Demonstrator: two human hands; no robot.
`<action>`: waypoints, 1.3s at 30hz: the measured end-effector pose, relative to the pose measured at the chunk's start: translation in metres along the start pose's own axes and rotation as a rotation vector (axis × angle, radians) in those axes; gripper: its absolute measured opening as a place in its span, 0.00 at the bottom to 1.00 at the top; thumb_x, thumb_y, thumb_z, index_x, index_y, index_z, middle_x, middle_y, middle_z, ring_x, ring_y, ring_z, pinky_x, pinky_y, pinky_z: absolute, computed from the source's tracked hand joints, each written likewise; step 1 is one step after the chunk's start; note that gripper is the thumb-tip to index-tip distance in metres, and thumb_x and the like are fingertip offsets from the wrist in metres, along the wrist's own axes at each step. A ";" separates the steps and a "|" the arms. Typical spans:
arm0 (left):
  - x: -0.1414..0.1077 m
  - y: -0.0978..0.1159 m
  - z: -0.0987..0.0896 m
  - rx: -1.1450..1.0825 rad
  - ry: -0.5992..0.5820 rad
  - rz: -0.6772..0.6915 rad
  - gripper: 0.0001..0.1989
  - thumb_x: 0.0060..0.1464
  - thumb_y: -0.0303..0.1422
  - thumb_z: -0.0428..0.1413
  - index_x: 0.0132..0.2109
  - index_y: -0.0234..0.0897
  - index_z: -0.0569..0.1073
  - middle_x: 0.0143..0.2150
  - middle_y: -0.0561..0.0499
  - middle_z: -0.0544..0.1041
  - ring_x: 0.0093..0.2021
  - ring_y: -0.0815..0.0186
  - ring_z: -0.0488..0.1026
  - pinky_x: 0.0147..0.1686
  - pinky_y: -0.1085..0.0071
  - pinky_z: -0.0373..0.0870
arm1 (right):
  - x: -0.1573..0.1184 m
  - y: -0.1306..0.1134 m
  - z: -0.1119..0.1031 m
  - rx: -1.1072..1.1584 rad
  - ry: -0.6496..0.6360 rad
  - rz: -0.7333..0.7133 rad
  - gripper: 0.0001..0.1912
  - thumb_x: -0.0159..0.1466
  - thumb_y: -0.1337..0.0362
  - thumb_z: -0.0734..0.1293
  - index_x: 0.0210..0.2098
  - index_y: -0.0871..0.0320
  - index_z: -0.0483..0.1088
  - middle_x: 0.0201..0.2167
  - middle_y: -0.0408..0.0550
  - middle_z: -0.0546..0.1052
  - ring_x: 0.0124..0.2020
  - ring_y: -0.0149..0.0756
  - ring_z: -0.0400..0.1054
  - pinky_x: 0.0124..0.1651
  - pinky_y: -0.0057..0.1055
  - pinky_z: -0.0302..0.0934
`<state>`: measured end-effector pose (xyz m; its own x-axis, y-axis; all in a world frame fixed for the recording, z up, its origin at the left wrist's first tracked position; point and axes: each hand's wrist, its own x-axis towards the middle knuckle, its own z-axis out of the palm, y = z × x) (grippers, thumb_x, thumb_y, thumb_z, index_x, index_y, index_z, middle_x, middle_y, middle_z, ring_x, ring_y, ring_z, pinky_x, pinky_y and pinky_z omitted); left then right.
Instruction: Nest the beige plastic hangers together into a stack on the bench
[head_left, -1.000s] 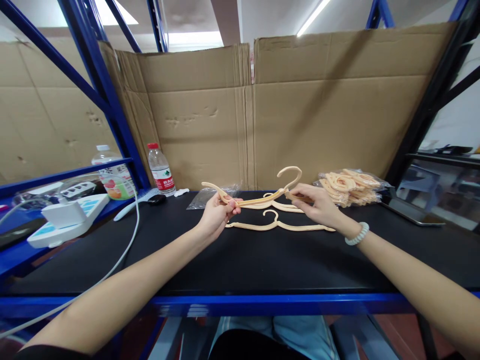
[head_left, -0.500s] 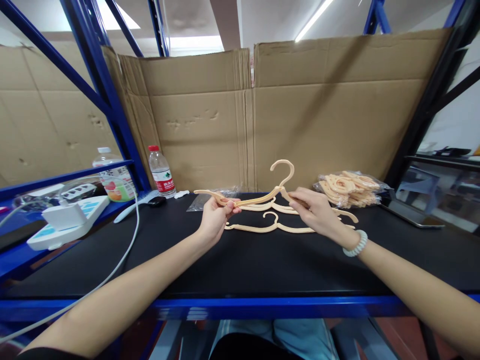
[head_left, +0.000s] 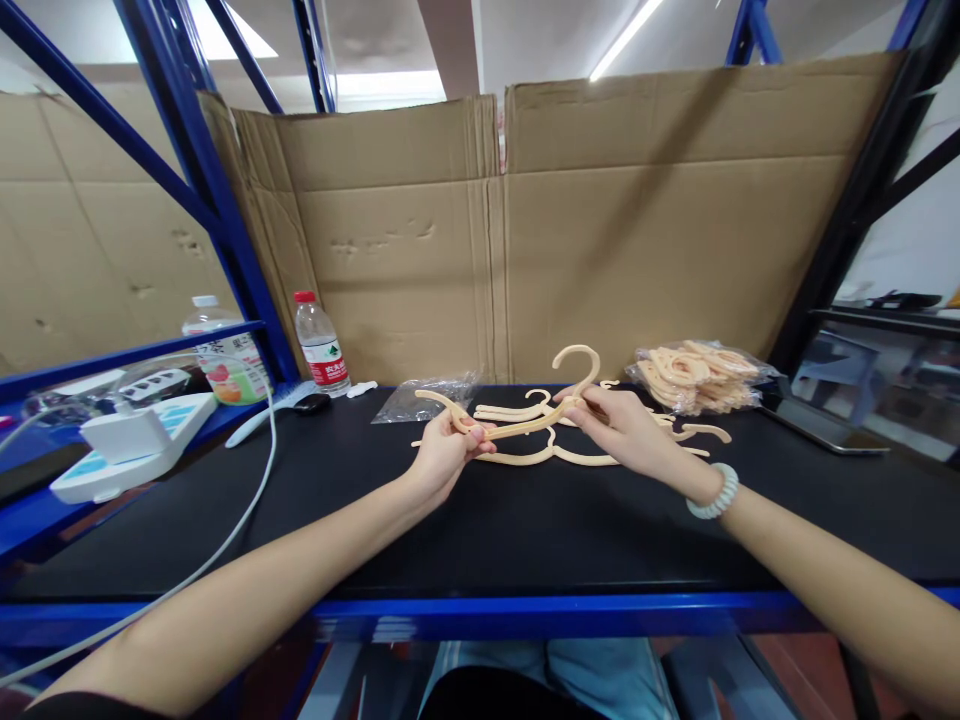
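Note:
A beige plastic clothes hanger [head_left: 517,430] is held up between both hands over the black tabletop, its hook pointing upward. My left hand [head_left: 442,455] pinches its left arm. My right hand [head_left: 619,420] is closed around it near the base of the hook, hiding part of the right arm, whose tip shows past the hand. Beneath lies another beige hanger [head_left: 517,460] flat on the table, hook toward the back. Behind it lies a further hanger [head_left: 502,412], partly covered by my right hand and the held one.
Clear plastic bag of beige hanger parts [head_left: 701,375] lies at the back right, beside a dark tablet-like device [head_left: 825,435]. A crumpled clear bag [head_left: 427,398] and red-capped water bottle [head_left: 322,345] are at the back left. Left are a white power strip [head_left: 135,450] and cable. Cardboard [head_left: 390,240] walls the back.
The held hanger has moved right and its hook slightly lower. My right hand now grips nearer the hook's base; my left hand has shifted slightly right with the hanger.

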<state>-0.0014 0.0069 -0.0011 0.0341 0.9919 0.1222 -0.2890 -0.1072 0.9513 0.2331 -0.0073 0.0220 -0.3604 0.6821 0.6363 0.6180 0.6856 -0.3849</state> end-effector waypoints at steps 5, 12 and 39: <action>-0.002 -0.004 0.000 0.012 -0.083 -0.035 0.11 0.42 0.15 0.56 0.28 0.32 0.63 0.27 0.50 0.76 0.20 0.72 0.73 0.26 0.75 0.72 | -0.003 -0.008 0.000 0.170 -0.010 -0.020 0.13 0.66 0.59 0.59 0.35 0.59 0.71 0.30 0.48 0.75 0.26 0.32 0.65 0.29 0.28 0.57; 0.001 -0.007 -0.001 -0.013 -0.140 -0.020 0.12 0.41 0.18 0.59 0.27 0.33 0.63 0.28 0.50 0.76 0.22 0.71 0.74 0.27 0.74 0.74 | -0.003 -0.010 0.000 0.168 0.030 0.055 0.13 0.65 0.58 0.60 0.32 0.59 0.71 0.22 0.45 0.73 0.22 0.31 0.64 0.25 0.28 0.56; -0.026 0.014 0.004 0.902 -0.421 0.903 0.16 0.47 0.21 0.54 0.43 0.40 0.71 0.45 0.45 0.72 0.49 0.55 0.66 0.53 0.60 0.58 | -0.002 0.017 0.024 0.381 -0.132 0.275 0.11 0.57 0.59 0.68 0.34 0.61 0.70 0.28 0.48 0.76 0.29 0.36 0.71 0.32 0.32 0.65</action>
<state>-0.0021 -0.0207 0.0099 0.5039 0.4724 0.7231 0.3545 -0.8765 0.3256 0.2275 0.0091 -0.0015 -0.3202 0.8605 0.3963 0.4118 0.5032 -0.7597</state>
